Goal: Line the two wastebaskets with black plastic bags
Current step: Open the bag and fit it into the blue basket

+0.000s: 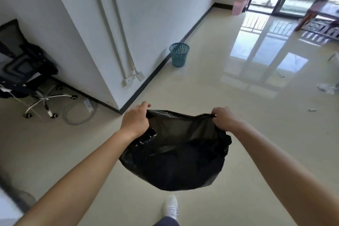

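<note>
Two-handed grip, left hand (135,119) and right hand (224,118), on black bag (174,156) rim

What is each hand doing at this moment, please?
Left hand: closed on the left edge of the black plastic bag mouth.
Right hand: closed on the right edge of the same bag.

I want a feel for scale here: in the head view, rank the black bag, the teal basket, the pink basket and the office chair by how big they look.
1. Bag, though nearest the camera
2. Chair
3. Teal basket
4. Pink basket, farthest away
</note>
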`<move>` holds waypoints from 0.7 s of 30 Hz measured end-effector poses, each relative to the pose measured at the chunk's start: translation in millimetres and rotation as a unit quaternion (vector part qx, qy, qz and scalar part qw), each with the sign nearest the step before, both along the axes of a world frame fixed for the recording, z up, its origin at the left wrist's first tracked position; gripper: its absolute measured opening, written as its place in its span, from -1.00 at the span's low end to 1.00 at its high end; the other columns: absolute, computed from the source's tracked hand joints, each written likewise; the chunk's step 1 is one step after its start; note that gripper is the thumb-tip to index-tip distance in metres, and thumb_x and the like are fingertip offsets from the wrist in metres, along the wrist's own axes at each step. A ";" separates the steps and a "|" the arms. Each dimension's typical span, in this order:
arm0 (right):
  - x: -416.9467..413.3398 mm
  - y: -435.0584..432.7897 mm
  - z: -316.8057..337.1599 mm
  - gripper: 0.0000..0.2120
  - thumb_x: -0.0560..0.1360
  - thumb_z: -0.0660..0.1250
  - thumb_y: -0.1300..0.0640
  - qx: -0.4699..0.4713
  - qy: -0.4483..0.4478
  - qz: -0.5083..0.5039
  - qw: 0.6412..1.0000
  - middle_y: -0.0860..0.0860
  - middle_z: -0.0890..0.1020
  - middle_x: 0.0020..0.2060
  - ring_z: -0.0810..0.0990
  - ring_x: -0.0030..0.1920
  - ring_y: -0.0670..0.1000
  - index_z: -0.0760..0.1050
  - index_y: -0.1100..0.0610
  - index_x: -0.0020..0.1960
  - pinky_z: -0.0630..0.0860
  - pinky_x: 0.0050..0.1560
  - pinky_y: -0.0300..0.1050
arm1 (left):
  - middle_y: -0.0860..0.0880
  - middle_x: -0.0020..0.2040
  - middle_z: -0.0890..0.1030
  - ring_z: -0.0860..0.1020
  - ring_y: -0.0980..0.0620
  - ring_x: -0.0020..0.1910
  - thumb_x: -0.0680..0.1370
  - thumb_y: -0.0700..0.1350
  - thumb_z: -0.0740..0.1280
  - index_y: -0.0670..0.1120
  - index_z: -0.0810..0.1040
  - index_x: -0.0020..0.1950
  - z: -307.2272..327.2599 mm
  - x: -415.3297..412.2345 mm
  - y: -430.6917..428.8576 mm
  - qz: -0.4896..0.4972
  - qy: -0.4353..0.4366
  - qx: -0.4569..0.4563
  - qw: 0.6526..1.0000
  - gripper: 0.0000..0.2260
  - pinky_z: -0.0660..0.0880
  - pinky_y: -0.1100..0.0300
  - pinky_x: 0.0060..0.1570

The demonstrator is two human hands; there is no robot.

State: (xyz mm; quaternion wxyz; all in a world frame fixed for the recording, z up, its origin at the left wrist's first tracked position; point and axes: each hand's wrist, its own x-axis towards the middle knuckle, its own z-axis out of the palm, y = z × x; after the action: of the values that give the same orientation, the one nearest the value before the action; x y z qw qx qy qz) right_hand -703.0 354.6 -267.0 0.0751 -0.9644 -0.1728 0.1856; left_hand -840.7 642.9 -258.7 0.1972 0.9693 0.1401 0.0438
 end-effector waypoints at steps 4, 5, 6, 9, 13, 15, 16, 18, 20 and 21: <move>98.6 -16.1 16.8 -0.77 0.52 0.16 0.02 -0.041 -0.049 -0.053 0.997 0.07 0.50 -0.14 0.49 -0.10 0.15 0.52 0.10 0.03 0.39 -0.19 -0.07 | -0.07 0.05 0.55 0.48 -0.11 0.10 0.46 -0.24 0.20 -0.05 0.58 0.11 6.2 129.6 -3.7 -0.063 0.023 0.061 0.996 -0.70 0.44 0.00 0.10; 115.9 -21.4 19.8 -0.76 0.53 0.15 -0.01 -0.039 -0.052 -0.058 0.996 0.06 0.48 -0.15 0.48 -0.11 0.14 0.52 0.08 0.02 0.38 -0.20 -0.07 | -0.07 0.06 0.53 0.46 -0.11 0.11 0.47 -0.21 0.20 -0.04 0.59 0.11 9.2 156.4 -6.1 -0.073 0.025 0.086 0.993 -0.71 0.43 0.01 0.10; 136.7 -29.6 21.6 -0.76 0.53 0.14 -0.03 -0.038 -0.053 -0.065 0.996 0.05 0.48 -0.16 0.47 -0.11 0.14 0.51 0.06 0.01 0.37 -0.20 -0.07 | -0.09 0.07 0.51 0.44 -0.12 0.11 0.48 -0.19 0.20 -0.04 0.59 0.12 12.1 188.5 -10.5 -0.084 0.029 0.115 0.989 -0.72 0.43 0.02 0.10; 200.9 -56.9 15.2 -0.79 0.53 0.13 0.00 -0.045 -0.049 -0.081 0.994 0.05 0.51 -0.15 0.46 -0.15 0.13 0.50 0.05 -0.02 0.36 -0.22 -0.07 | -0.13 0.08 0.49 0.46 -0.15 0.07 0.51 -0.18 0.18 -0.08 0.58 0.13 13.1 279.7 -28.3 -0.100 0.055 0.176 0.978 -0.73 0.47 0.01 -0.01; 306.6 -83.5 -7.3 -0.79 0.53 0.12 0.15 0.007 0.002 -0.112 0.994 0.09 0.59 -0.02 0.52 -0.10 0.13 0.51 0.06 0.05 0.45 -0.19 -0.05 | -0.14 0.07 0.56 0.56 -0.18 -0.01 0.51 -0.26 0.18 -0.08 0.57 0.16 1.0 392.0 -52.2 -0.092 0.077 0.143 0.982 -0.71 0.53 0.00 -0.09; 361.8 -87.0 -12.8 -0.67 0.53 0.11 0.26 0.051 0.049 -0.120 0.990 0.12 0.59 0.07 0.55 -0.05 0.14 0.50 0.07 0.20 0.50 -0.16 -0.07 | -0.13 0.12 0.62 0.57 -0.18 0.07 0.49 -0.29 0.19 -0.04 0.54 0.25 -6.8 440.7 -61.7 -0.070 0.094 0.103 0.988 -0.62 0.52 0.01 -0.01; 390.9 -87.7 -11.5 -0.62 0.52 0.10 0.30 0.074 0.078 -0.125 0.986 0.12 0.57 0.10 0.57 -0.06 0.13 0.47 0.07 0.26 0.53 -0.18 -0.08 | -0.11 0.15 0.62 0.56 -0.17 0.11 0.48 -0.30 0.19 -0.03 0.51 0.30 -8.2 466.6 -66.2 -0.050 0.108 0.073 0.990 -0.58 0.51 0.02 0.03; 447.6 -85.4 -9.7 -0.53 0.49 0.08 0.35 0.124 0.141 -0.153 0.970 0.12 0.53 0.11 0.60 -0.14 0.09 0.42 0.05 0.33 0.54 -0.30 -0.14 | -0.10 0.20 0.60 0.53 -0.15 0.17 0.45 -0.33 0.19 -0.03 0.48 0.33 -10.1 514.8 -70.5 -0.003 0.136 -0.007 0.991 -0.53 0.49 0.04 0.09; 503.3 -78.8 -0.6 -0.47 0.47 0.04 0.38 0.170 0.193 -0.175 0.950 0.13 0.51 0.10 0.64 -0.17 0.09 0.42 0.01 0.34 0.59 -0.33 -0.13 | -0.12 0.19 0.56 0.51 -0.14 0.16 0.44 -0.35 0.20 -0.07 0.46 0.30 -6.6 560.8 -70.5 0.045 0.143 -0.094 0.984 -0.55 0.49 0.02 0.13; 532.2 -71.8 6.9 -0.47 0.47 0.03 0.38 0.189 0.201 -0.179 0.944 0.15 0.52 0.11 0.65 -0.12 0.13 0.44 0.01 0.33 0.64 -0.25 -0.06 | -0.12 0.16 0.54 0.50 -0.14 0.12 0.45 -0.34 0.20 -0.07 0.45 0.26 -3.1 583.7 -67.4 0.071 0.133 -0.135 0.979 -0.59 0.49 0.00 0.12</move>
State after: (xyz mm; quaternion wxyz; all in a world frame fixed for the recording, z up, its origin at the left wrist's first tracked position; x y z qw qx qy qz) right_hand -170.7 282.7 -260.2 0.3211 -0.8901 -0.0105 0.3233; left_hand -257.1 575.5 -261.8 0.3018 0.9187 0.2379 -0.0910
